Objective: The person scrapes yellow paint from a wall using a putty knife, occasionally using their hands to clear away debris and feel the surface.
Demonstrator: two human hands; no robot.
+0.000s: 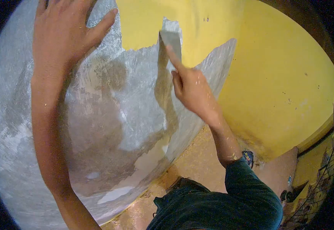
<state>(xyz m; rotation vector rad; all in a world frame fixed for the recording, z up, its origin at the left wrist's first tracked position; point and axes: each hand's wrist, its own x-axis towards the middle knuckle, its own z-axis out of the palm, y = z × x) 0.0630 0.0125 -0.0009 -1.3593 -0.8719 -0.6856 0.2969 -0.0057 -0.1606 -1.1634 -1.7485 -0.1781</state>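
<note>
My right hand (195,90) is closed around a scraper (171,40), its index finger stretched along the wide metal blade. The blade's edge lies against the wall, at the border between yellow paint (144,25) and bare grey plaster (144,92). Just above the blade shows a narrow pale patch cut up into the yellow. My left hand (65,34) rests flat on the grey part of the wall at the upper left, thumb spread, holding nothing. The scraper's handle is hidden inside my right hand.
An adjoining yellow wall (278,96) meets the scraped one at a corner on the right. Paint flakes are scattered over the floor (197,165). A shoe-like blue item (248,158) shows beside my right sleeve. Dark clutter (312,199) lies at the lower right.
</note>
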